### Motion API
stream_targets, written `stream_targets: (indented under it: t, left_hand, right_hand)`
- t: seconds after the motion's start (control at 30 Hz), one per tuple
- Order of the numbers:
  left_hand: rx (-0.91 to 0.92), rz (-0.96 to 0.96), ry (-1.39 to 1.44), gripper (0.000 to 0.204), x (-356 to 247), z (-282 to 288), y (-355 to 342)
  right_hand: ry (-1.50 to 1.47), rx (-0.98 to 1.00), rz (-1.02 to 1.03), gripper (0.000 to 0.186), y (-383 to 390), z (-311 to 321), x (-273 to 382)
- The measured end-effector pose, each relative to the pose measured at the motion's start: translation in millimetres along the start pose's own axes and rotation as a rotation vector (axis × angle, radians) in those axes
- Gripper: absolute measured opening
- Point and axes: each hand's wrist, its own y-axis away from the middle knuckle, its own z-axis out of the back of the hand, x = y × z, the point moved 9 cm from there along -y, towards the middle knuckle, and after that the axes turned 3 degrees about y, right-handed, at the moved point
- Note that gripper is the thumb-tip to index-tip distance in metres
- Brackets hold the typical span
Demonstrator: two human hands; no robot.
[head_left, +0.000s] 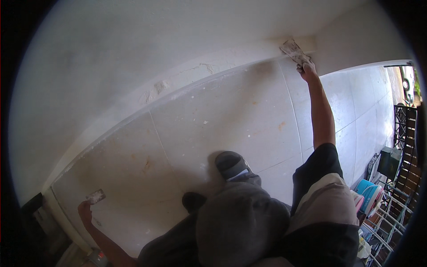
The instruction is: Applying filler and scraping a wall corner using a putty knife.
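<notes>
At the far end of my stretched right arm, my right hand is closed around a flat rectangular plastering trowel. Its blade is smeared with pale material and lies at the foot of the wall, close to the corner; I cannot tell whether it touches. Low on the left, my left hand grips a putty knife with white residue on its blade, held over the floor tiles. Rough patches of pale filler show along the bottom of the wall.
My dark shoes stand on the large grey floor tiles, which carry specks and brownish stains. To the right are a blue bucket, a dark green box, a metal rack and a slatted gate.
</notes>
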Motion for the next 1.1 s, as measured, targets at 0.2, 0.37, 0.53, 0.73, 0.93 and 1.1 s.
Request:
stream_targets:
  t: [0.2,0.37,0.53,0.73,0.93,1.1]
  left_hand:
    - [-0.198,-0.197,-0.073,0.019,1,20,14]
    - [-0.084,0.022,0.035,0.02,-7,13,23]
    - [-0.106,0.023,0.028,0.021,0,16,26]
    - [-0.098,0.048,0.045,0.021,-19,11,29]
    - [-0.098,-0.003,-0.011,0.019,-10,13,25]
    - [-0.12,0.01,0.083,0.019,-26,9,22]
  right_hand:
    - [-0.016,-0.074,0.019,0.013,18,-6,9]
    - [0.054,0.145,-0.077,0.014,18,-35,-10]
    - [-0.068,-0.043,0.08,0.014,13,-25,-7]
    - [-0.076,-0.325,0.134,0.014,33,10,3]
    - [-0.042,0.054,0.011,0.012,35,-53,-4]
    - [0.053,0.105,-0.029,0.02,17,-43,-25]
